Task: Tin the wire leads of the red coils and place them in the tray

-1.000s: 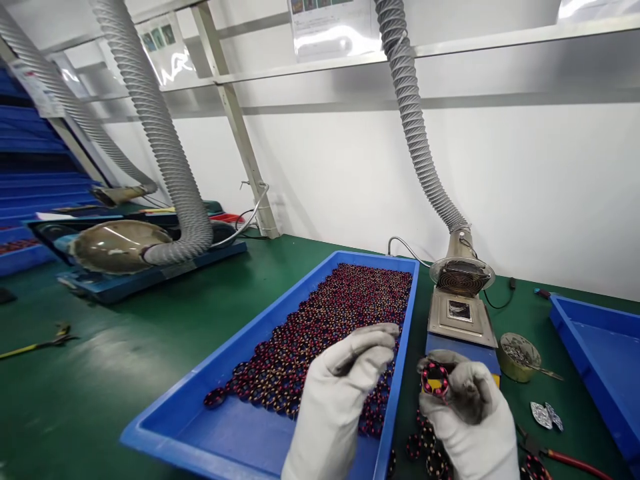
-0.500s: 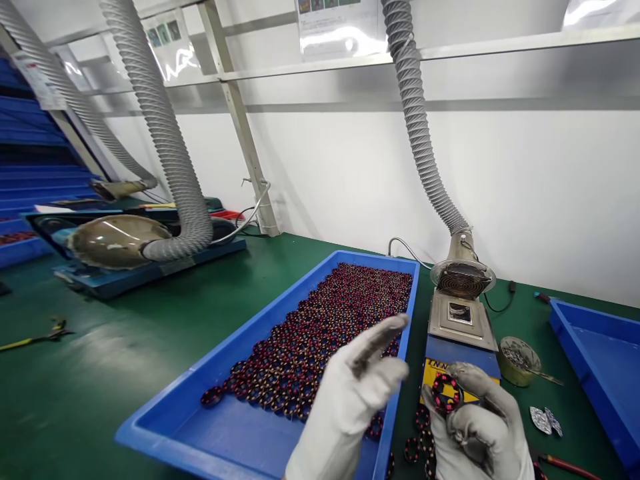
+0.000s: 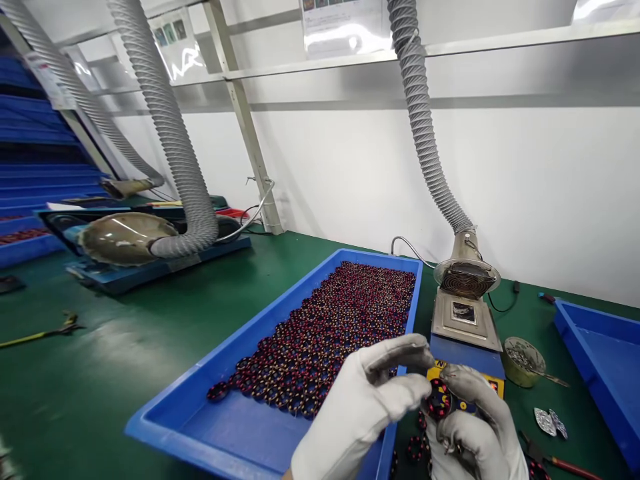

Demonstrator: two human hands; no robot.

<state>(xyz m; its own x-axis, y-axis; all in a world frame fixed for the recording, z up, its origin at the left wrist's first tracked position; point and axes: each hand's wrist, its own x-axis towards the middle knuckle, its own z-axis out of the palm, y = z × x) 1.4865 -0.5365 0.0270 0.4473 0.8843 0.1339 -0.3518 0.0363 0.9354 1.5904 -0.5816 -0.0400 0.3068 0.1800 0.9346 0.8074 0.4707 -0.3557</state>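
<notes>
The desk [image 3: 260, 267] is green and takes up most of the lower view. The largest thing near the hands is a long blue tray [image 3: 235, 427]; many small dark rings [image 3: 320, 333] lie packed across its far part, and its near end shows bare blue. A second tray [image 3: 605, 347] lies at the right edge. Between the two is a heater-like unit [image 3: 470, 330] with a metal top, its hood joined to a grey hose [image 3: 425, 127]. A cup [image 3: 520, 378] of small bits sits just beside the unit.

The left hand [image 3: 363, 400], gloved in white, reaches over the tray's right rim, its grip spread well apart with nothing seen in it; whether its thumb touches the ring cannot be told. The right hand [image 3: 483, 413], also gloved, has its grip closed in a pinch.

The smallest thing handled is one dark ring [image 3: 447, 401] with pink marks, held in the right hand in front of the unit. It looks light and fairly stiff, with a knobbly surface that should not slip much. The outer rim seems the best hold, with light pressure, since the wound surface may scuff. Other loose rings [image 3: 415, 448] lie on the desk beside the tray.
</notes>
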